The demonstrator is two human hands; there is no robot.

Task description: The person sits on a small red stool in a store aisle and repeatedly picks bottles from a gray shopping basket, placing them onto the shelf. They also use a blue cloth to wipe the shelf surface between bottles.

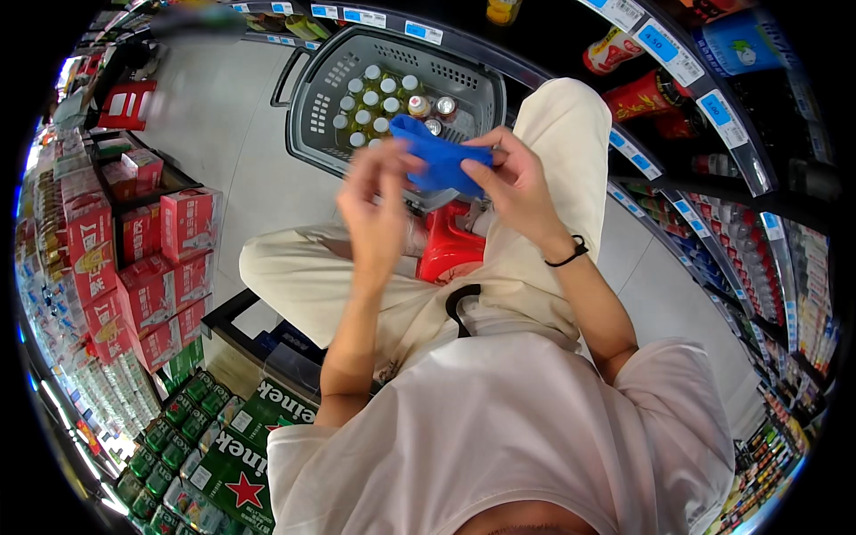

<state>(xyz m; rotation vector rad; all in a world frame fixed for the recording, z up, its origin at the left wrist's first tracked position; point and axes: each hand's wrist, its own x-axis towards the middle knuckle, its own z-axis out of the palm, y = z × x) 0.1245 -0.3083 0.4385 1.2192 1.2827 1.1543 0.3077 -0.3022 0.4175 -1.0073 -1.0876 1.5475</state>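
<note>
A crumpled blue cloth (445,157) is stretched between my hands, above the near edge of a grey plastic basket (498,100). My right hand (511,184) pinches the cloth's right end between thumb and fingers. My left hand (378,190) is blurred at the cloth's left side; whether its fingers grip the cloth is hard to tell. Inside the basket stand several white-capped bottles (370,98) and a few cans, one silver-topped can (445,105) among them. The cloth hides part of the basket's near side.
A red plastic stool (451,251) is between my legs. Shelves with price tags (669,50) curve along the front and right. Red drink cartons (190,224) are stacked at left, green beer cartons (231,461) at lower left. A person (120,67) is partly visible at the upper left.
</note>
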